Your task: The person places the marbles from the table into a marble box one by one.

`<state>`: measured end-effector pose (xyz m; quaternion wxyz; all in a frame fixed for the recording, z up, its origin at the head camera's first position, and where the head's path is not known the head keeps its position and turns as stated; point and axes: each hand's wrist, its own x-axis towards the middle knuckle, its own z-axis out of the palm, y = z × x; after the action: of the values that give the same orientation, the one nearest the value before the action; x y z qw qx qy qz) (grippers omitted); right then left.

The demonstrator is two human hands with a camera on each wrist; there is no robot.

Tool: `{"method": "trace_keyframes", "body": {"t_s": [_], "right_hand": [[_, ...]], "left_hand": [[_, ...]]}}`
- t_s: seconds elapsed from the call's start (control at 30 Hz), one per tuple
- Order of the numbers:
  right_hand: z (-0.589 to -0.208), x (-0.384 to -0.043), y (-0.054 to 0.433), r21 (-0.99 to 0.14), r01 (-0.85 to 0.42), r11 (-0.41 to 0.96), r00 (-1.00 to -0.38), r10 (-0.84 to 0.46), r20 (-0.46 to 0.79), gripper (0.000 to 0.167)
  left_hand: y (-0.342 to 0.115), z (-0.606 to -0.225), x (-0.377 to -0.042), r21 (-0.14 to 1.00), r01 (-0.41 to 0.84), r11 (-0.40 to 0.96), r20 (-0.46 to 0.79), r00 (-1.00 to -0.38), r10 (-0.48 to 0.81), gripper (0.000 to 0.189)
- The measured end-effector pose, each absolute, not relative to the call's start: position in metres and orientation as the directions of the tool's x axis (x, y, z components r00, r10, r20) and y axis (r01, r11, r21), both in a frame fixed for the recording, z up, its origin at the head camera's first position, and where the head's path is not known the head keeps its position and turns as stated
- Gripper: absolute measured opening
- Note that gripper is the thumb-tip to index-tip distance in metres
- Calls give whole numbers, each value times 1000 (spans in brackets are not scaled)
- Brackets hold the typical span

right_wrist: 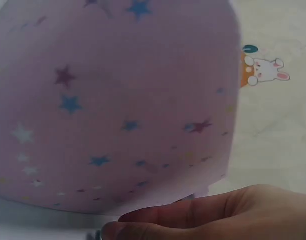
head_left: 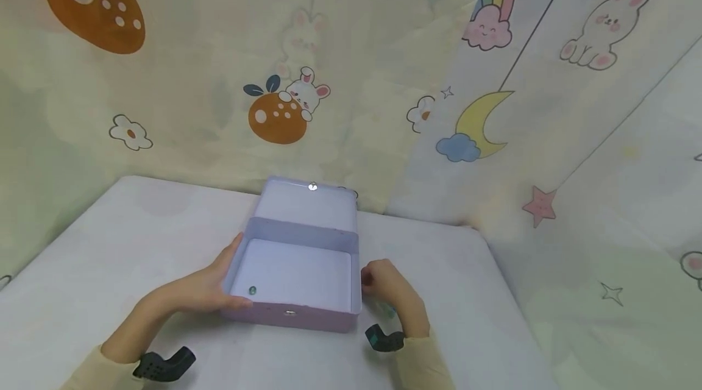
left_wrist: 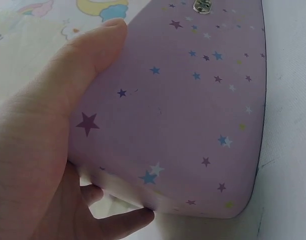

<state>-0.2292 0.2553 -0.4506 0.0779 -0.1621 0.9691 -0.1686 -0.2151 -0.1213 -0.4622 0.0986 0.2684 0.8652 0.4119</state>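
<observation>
A lilac metal box [head_left: 290,317] printed with small stars stands on the table with its hinged lid [head_left: 307,204] laid back. Inside, near the front left corner, lies a small green glass bead or marble [head_left: 252,290]. My left hand [head_left: 211,289] grips the box's front left corner, its thumb on the front wall and fingers along the side. Just outside the right wall is my right hand [head_left: 386,283], fingers curled and pointing towards the box. In the right wrist view, a small dark blurred thing [right_wrist: 95,234] shows at the thumb tip; whether it is held is unclear.
Greenish, clear small pieces [head_left: 388,309] lie on the white table [head_left: 439,268] beneath the right wrist, partly hidden by it. A printed curtain [head_left: 351,152] hangs behind the table's back edge. Each wrist wears a black camera mount [head_left: 164,365].
</observation>
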Motion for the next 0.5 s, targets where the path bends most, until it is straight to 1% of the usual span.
{"method": "trace_keyframes", "body": {"t_s": [0.2,0.5], "right_hand": [[-459,-229,255,-363,-333,870,-925,-376,-53,5],[-459,-229,251,-355,-325,877,-930,-363,-46,6]], "left_hand": [[-122,-465,-213,764,346,544,11,-851,526,128],[-124,-461,-213,760,351,547,11,-848,529,127]]}}
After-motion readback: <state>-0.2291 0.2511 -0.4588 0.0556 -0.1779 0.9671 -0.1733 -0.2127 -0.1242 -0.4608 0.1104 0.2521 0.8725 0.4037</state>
